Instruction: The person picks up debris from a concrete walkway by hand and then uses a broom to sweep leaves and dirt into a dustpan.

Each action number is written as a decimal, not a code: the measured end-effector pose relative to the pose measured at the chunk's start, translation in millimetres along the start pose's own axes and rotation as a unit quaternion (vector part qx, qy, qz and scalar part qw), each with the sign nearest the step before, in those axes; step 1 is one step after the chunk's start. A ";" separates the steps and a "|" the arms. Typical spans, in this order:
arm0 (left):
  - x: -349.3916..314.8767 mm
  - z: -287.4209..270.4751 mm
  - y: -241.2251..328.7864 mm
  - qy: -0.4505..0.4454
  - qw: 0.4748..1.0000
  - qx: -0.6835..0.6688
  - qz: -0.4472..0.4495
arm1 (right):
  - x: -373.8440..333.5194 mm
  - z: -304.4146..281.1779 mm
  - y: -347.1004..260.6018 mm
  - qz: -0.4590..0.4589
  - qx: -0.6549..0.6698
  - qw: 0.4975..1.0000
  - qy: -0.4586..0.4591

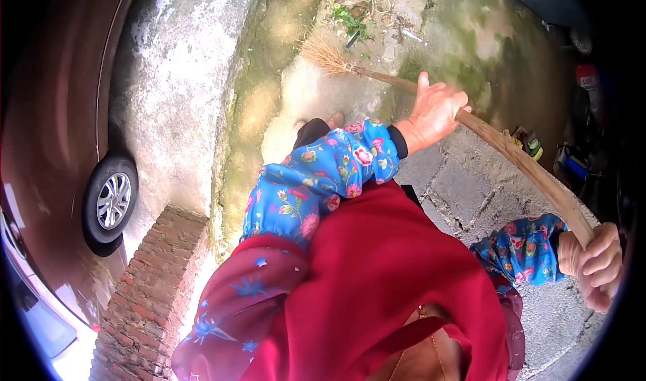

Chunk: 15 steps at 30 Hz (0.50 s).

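Note:
A broom point(531, 169) with a thick wooden handle slants across the view, its straw bristles point(324, 54) against the ground at the upper middle. My left hand point(436, 112) is closed round the lower handle, thumb up along the stick. Near the top end, at the right, my right hand point(596, 267) wraps its fingers round the same handle. Both forearms wear blue flowered sleeve covers point(321, 182). Just beyond the bristles lies a small heap of green leaves point(351, 21) with thin twigs. Under the left forearm, part of a foot shows.
A brown car point(50, 125) stands on the left, one wheel point(111, 203) beside a brick pillar point(151, 290). A raised pale concrete strip edges the mossy ground. Grey blocks point(461, 186) lie at right, near a red-and-white container point(587, 78) and dim clutter.

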<state>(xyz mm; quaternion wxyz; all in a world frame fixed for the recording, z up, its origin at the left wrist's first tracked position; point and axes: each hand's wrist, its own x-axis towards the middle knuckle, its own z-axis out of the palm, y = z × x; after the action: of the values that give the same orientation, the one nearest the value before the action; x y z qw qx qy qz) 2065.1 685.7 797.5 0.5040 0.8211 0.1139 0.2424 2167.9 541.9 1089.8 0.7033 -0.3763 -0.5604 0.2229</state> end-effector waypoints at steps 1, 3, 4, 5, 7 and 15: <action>3.8 -11.3 -3.5 0.002 1.000 -0.001 0.007 | 3.1 6.1 7.9 -0.009 -0.012 1.000 -0.001; 15.6 -33.9 -19.8 0.012 1.000 0.028 0.000 | 3.5 21.1 22.8 0.011 -0.030 0.994 0.104; 22.9 -37.2 -32.3 0.005 0.999 0.048 -0.004 | 2.6 28.9 36.1 -0.018 -0.074 0.986 0.151; 30.1 -44.4 -46.9 -0.014 0.996 0.081 -0.016 | -1.3 38.6 54.0 -0.026 -0.145 0.964 0.223; 39.3 -49.4 -91.8 -0.041 0.993 0.102 -0.048 | -6.7 49.9 99.3 0.021 -0.142 0.955 0.259; 86.3 -55.5 -128.7 -0.227 0.972 0.068 -0.009 | 35.9 70.3 131.9 0.012 -0.240 0.875 0.420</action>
<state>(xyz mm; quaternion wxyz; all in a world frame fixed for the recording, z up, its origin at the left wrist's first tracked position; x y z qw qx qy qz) 2117.9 825.8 729.1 0.4619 0.8859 0.0200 0.0370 2124.7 669.3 1015.6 0.7576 -0.5987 -0.2440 -0.0893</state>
